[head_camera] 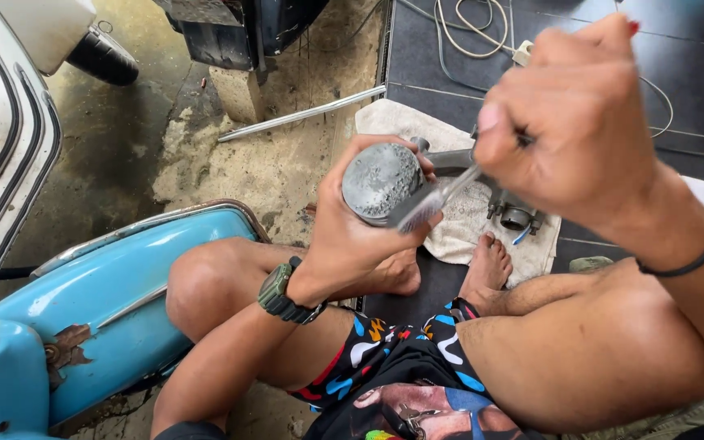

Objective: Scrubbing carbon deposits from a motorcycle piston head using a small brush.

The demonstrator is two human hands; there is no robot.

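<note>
My left hand [352, 236] grips a round grey metal piston [380, 181], its sooty crown turned up toward me. A connecting rod [448, 158] runs from it toward the right. My right hand [576, 122] is closed on a toothbrush [433, 202], whose bristle end rests against the piston's lower right edge. A dark green watch [280, 293] sits on my left wrist and a black band [694, 259] on my right. I sit cross-legged, bare feet below the piston.
A white cloth [466, 228] on dark floor tiles holds a small metal part [517, 213]. A light blue scooter body panel [83, 318] lies at the left, a white panel [2, 138] beyond it. A metal rod [303, 114] and white cable [466, 33] lie farther off.
</note>
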